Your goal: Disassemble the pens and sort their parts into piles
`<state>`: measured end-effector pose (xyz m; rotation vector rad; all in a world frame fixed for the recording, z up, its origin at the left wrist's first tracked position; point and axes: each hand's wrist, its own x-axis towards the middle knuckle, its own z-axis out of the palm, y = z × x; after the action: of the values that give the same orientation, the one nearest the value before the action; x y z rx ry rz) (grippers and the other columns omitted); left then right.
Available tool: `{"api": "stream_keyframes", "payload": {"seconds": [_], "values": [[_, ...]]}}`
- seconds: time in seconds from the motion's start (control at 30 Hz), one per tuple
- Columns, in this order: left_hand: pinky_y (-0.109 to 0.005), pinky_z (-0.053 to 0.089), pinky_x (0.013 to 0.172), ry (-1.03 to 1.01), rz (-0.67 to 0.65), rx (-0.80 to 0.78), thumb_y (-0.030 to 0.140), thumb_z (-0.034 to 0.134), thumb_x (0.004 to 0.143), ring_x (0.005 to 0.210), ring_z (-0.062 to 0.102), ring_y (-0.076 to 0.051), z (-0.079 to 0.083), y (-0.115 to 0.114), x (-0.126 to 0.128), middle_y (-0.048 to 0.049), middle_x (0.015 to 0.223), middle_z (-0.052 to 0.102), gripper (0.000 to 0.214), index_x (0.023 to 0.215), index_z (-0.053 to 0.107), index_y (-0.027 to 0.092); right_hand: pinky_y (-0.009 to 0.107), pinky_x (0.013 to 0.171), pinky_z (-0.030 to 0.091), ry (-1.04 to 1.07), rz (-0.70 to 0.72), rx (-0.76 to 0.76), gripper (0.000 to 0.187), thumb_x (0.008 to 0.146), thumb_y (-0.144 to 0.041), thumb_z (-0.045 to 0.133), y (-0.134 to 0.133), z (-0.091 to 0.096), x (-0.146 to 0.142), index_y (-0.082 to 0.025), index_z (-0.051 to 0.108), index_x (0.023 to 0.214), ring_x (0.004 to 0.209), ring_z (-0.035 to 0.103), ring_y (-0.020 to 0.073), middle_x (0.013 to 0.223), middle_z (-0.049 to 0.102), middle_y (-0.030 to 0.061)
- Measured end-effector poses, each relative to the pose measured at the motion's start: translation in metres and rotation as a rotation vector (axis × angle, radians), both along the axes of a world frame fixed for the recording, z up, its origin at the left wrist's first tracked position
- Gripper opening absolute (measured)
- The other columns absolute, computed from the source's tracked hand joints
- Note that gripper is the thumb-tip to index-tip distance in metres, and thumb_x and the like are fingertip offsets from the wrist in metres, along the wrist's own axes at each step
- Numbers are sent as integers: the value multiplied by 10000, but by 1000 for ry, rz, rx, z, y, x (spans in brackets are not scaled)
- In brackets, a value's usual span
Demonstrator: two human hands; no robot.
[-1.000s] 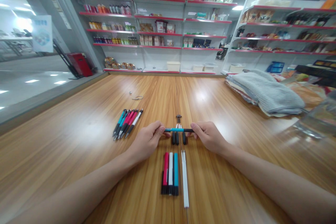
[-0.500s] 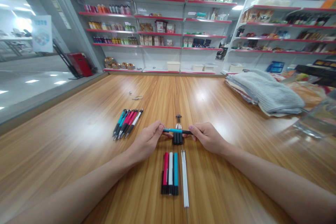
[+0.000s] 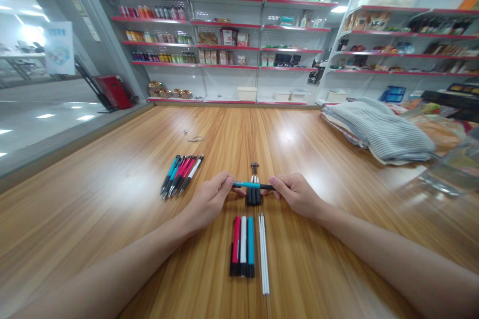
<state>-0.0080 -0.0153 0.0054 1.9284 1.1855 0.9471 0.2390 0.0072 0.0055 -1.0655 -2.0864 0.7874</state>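
Both my hands hold one teal and black pen (image 3: pixel 251 185) level above the wooden table (image 3: pixel 112 194). My left hand (image 3: pixel 210 200) pinches its left end and my right hand (image 3: pixel 295 193) pinches its black right end. Right under the pen lie three short black pen parts (image 3: pixel 253 196). Nearer me lie a red, a white and a teal pen barrel (image 3: pixel 242 247) side by side, with thin white refills (image 3: pixel 264 254) to their right. A row of several whole pens (image 3: pixel 181 174) lies to the left.
A small dark part (image 3: pixel 255 165) lies just beyond the pen, and small metal bits (image 3: pixel 194 138) lie further back left. Folded striped cloth (image 3: pixel 377 130) sits at the right. Store shelves (image 3: pixel 228 45) line the back wall.
My right hand has slid a little left along the pen, so the two hands are closer together. The black parts under the pen now lie bunched together.
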Motion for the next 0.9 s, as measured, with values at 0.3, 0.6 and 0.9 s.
{"api": "stream_keyframes", "payload": {"seconds": [0.3, 0.6, 0.9], "values": [[-284, 437, 761, -31, 37, 28, 388, 394, 961, 792, 603, -161, -4, 3, -4, -41, 822, 672, 353, 814, 612, 154, 233, 600, 445, 79, 29, -89, 529, 958, -486, 368, 4, -8, 1, -159, 564, 591, 584, 610, 127, 629, 660, 43], [-298, 475, 733, -89, 134, 25, 383, 556, 872, 831, 615, -187, -11, 6, -7, -44, 901, 682, 255, 1007, 627, 178, 240, 487, 298, -7, -82, 24, 477, 946, -495, 394, 2, -3, 3, -155, 626, 706, 476, 405, 96, 532, 476, -19], [-338, 459, 822, 130, 112, 153, 338, 476, 906, 939, 578, -209, -12, 14, -6, -62, 980, 657, 248, 1017, 649, 198, 256, 570, 312, -94, -175, 197, 447, 973, -457, 333, 11, -6, -3, -182, 446, 640, 615, 451, 130, 615, 460, -2]]}}
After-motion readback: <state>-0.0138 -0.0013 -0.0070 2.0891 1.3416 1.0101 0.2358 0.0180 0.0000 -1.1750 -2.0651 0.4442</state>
